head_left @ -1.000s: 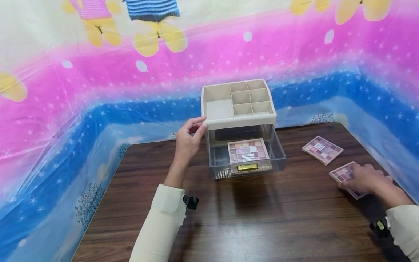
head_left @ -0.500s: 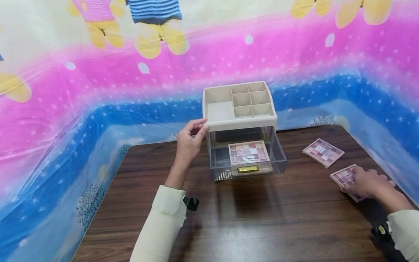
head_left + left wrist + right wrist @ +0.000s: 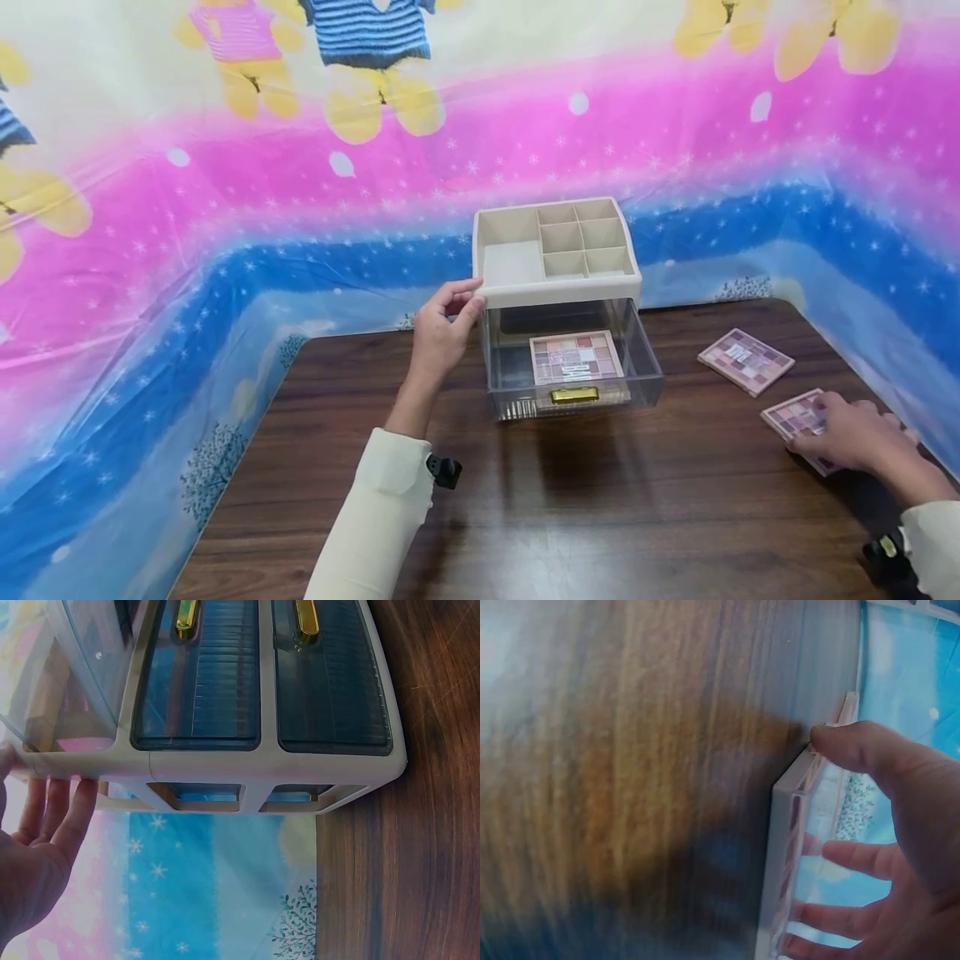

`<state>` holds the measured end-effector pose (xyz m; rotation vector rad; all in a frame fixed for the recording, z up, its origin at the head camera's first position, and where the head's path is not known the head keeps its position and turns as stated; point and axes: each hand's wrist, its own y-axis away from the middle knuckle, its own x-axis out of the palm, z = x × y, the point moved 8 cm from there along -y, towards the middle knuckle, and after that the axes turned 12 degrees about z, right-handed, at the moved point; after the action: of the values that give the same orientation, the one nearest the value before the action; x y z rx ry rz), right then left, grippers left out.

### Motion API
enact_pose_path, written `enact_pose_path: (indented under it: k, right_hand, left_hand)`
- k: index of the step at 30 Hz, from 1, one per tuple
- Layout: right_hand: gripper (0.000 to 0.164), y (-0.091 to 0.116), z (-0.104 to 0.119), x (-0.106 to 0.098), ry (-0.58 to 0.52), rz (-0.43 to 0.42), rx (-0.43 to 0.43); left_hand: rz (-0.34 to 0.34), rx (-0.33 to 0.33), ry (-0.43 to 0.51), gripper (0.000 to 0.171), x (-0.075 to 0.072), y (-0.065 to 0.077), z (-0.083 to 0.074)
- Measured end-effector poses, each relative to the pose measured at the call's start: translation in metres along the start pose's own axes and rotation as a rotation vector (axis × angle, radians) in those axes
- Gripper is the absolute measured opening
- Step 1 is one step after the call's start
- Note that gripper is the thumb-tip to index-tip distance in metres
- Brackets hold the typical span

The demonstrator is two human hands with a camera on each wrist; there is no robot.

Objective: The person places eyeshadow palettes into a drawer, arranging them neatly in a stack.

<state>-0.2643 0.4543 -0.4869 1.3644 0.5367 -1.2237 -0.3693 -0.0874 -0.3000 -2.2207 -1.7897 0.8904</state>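
Observation:
A cream desktop organizer (image 3: 558, 293) stands at the back of the table with its clear top drawer (image 3: 648, 367) pulled out. An eyeshadow palette (image 3: 573, 357) lies in that drawer. My left hand (image 3: 441, 329) grips the organizer's upper left front corner, thumb in front and fingers along the side; the left wrist view shows the fingers (image 3: 56, 810) at the frame. At the right, my right hand (image 3: 862, 433) holds a second palette (image 3: 797, 415) at the table, thumb (image 3: 847, 746) on its edge and fingers over its top. Another palette (image 3: 746, 360) lies flat just beyond.
Two lower drawers with gold handles (image 3: 306, 619) are closed in the left wrist view. Divided compartments (image 3: 585, 237) form the organizer's top. A printed cloth (image 3: 360, 275) hangs behind and beside the brown wooden table (image 3: 525, 517).
The whole head view has shifted slightly, so everything sits a little lower and further right. Both hands keep their places on the organizer and the palette.

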Motion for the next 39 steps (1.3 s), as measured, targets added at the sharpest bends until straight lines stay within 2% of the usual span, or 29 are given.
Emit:
enact_pose_path:
  k: [5, 8, 14, 17, 23, 28, 34, 39]
  right_hand:
    - [0.096, -0.001, -0.003, -0.006, 0.021, -0.072, -0.047]
    - [0.092, 0.003, 0.001, -0.011, 0.035, -0.117, -0.116]
    - [0.081, 0.02, 0.024, -0.032, 0.104, -0.258, -0.312]
    - [0.081, 0.031, 0.04, -0.046, 0.128, -0.305, -0.372]
    - [0.088, 0.053, 0.074, -0.068, 0.079, -0.304, -0.402]
    - [0.088, 0.075, 0.111, -0.087, 0.089, -0.325, -0.485]
    - [0.084, 0.106, 0.155, -0.109, 0.056, -0.35, -0.614]
    - [0.082, 0.128, 0.191, -0.121, -0.012, -0.292, -0.752]
  left_hand:
    - [-0.007, 0.014, 0.0, 0.027, 0.0, 0.001, -0.001]
    - [-0.009, 0.015, -0.007, 0.027, -0.001, 0.002, -0.001]
    - [-0.002, -0.002, -0.013, 0.026, 0.0, 0.004, 0.0]
    - [-0.003, -0.009, -0.012, 0.027, 0.0, 0.004, 0.001]
    - [-0.006, 0.007, -0.018, 0.026, -0.001, 0.003, -0.002]
    - [-0.01, 0.016, -0.016, 0.027, -0.002, 0.002, -0.002]
    - [-0.008, 0.009, -0.024, 0.027, -0.001, 0.002, -0.002]
    - [-0.004, -0.003, -0.024, 0.027, 0.001, 0.002, -0.001]
